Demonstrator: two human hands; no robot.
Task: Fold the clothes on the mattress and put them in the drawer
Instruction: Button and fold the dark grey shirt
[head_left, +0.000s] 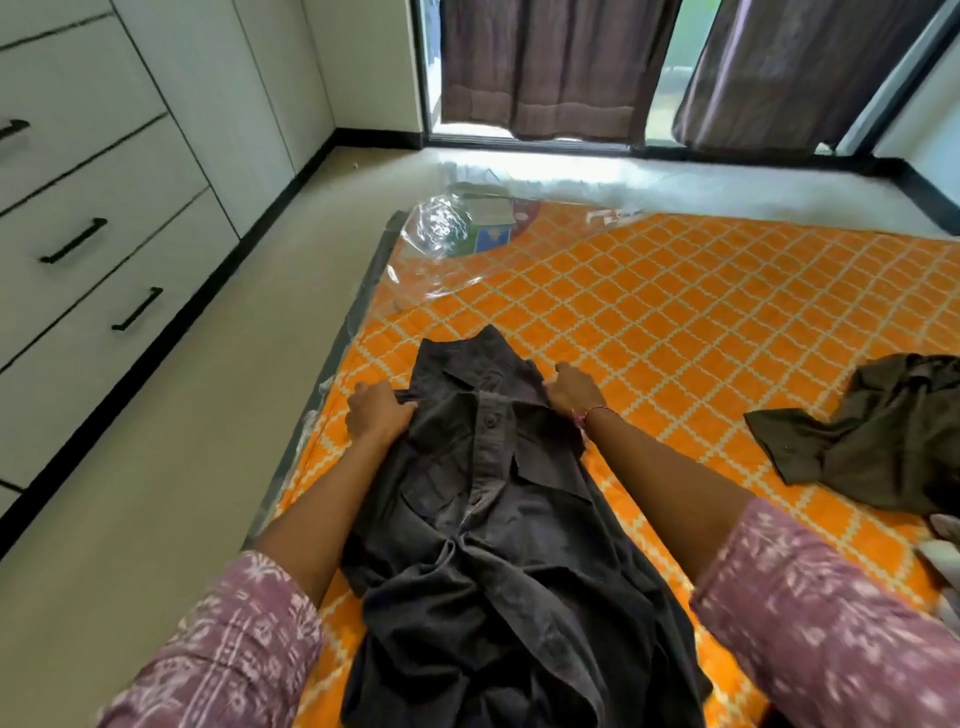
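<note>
— Where does the dark grey button-up shirt (498, 525) lie?

— Front up on the orange patterned mattress (675, 332), collar pointing away from the person, hem towards them; its lower part is rumpled, its sides partly folded in.

— And the hands?

— The left hand (379, 415) grips the cloth at the shirt's left shoulder, fingers curled into the fabric; the right hand (574, 392) holds the right shoulder beside the collar, though blur makes it hard to tell how tightly its fingers close; a thread bracelet (595, 415) sits on that wrist; both arms wear purple printed sleeves (831, 613).

— What else is nearby?

— A crumpled olive garment (872, 441) lies on the mattress, well apart to the right; clear plastic wrap (447, 228) covers the far corner; white drawers (104, 291) with black handles stand across the floor on the left; brown curtains (550, 62) hang at the far window.
</note>
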